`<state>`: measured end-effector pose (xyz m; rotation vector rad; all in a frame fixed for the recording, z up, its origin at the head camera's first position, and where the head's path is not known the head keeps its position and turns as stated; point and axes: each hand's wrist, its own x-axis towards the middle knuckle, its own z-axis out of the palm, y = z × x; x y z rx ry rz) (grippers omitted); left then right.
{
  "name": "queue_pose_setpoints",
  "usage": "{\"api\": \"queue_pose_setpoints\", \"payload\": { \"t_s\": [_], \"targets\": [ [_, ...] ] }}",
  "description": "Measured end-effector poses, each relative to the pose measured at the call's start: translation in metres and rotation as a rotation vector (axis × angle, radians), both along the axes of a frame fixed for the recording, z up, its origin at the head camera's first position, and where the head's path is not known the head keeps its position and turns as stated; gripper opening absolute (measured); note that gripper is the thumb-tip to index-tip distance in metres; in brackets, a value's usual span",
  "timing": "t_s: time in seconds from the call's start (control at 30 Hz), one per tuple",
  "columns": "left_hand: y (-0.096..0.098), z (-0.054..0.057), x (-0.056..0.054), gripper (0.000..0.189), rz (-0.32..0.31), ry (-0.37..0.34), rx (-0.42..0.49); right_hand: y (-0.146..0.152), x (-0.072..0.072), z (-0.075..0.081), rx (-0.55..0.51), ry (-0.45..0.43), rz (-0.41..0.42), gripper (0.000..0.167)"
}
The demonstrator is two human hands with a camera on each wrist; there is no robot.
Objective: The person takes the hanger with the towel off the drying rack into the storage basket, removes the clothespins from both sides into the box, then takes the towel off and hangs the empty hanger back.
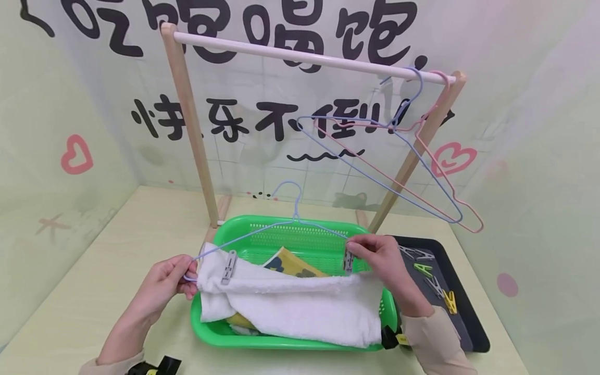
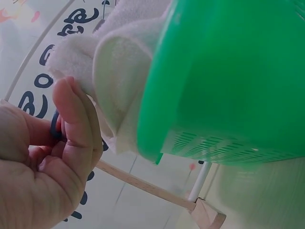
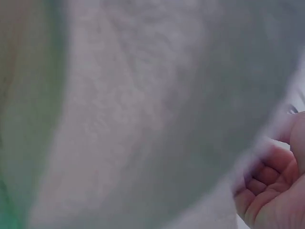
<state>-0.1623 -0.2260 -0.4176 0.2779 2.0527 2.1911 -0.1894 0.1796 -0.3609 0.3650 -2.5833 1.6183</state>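
A white towel (image 1: 309,304) hangs folded over the lower bar of a light blue wire hanger (image 1: 296,214), close above a green basket (image 1: 229,339). My left hand (image 1: 171,276) pinches the hanger's left corner, which shows as a dark loop between thumb and fingers in the left wrist view. A grey clothespin (image 1: 228,266) stands clipped on the towel's left part. At the right, my right hand (image 1: 382,258) pinches the top of another grey clothespin (image 1: 348,262), beside the hanger's sloping arm. Blurred towel fills most of the right wrist view, with the right hand at its edge.
Behind the basket stands a wooden rack with a white rail (image 1: 290,52). A blue hanger (image 1: 412,151) and a pink hanger (image 1: 469,208) hang at its right end. Yellow patterned cloth (image 1: 292,263) lies in the basket. A black tray (image 1: 478,333) at right holds several clothespins (image 1: 435,286).
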Motion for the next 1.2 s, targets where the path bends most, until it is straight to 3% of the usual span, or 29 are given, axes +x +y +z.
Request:
{"api": "queue_pose_setpoints", "payload": {
  "t_s": [0.2,0.43,0.77,1.0,1.2],
  "targets": [
    [-0.001,0.0,0.0,0.03,0.008,0.004,0.001,0.021,0.005,0.009,-0.025,0.038,-0.056,0.017],
    [0.001,0.0,0.0,0.031,0.013,0.013,0.009,0.071,0.017,0.008,0.135,0.051,-0.193,0.025],
    [0.003,-0.003,-0.001,0.032,0.024,0.004,0.005,0.14,0.029,-0.028,0.451,-0.134,-0.365,0.036],
    [0.003,-0.005,0.001,0.032,0.038,-0.003,0.011,0.165,0.031,-0.06,0.63,-0.191,-0.364,0.029],
    [0.003,-0.006,0.003,0.031,0.035,-0.001,0.02,0.172,0.029,-0.081,0.7,-0.244,-0.32,0.027]
  ]
}}
